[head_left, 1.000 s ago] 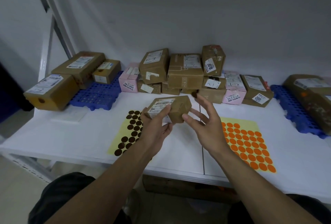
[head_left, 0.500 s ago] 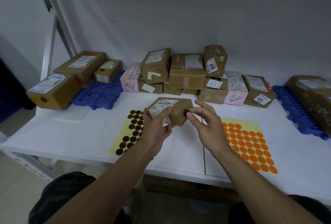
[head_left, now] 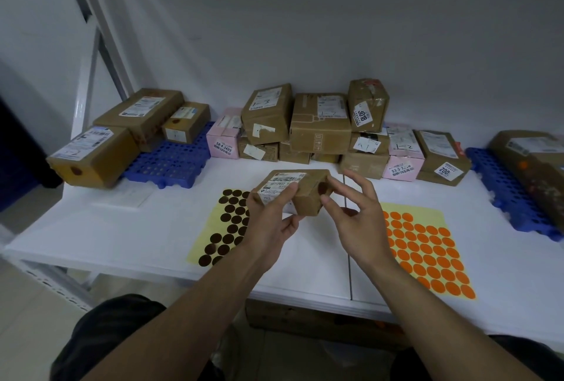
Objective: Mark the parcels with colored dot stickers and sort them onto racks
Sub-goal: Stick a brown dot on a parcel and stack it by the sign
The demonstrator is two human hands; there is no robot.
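L hand grips the small brown parcel, thumb on its label. R hand is just right of it, fingers spread and loose; I see nothing held. There's a brown dot on the parcel's end face by the R fingertips. The brown dot sheet lies left of L hand, the orange sheet right of R hand.

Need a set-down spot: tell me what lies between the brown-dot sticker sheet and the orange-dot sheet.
Head view: bare white tabletop with a dark seam; above it the left hand holds a small brown cardboard parcel, right hand open beside it.
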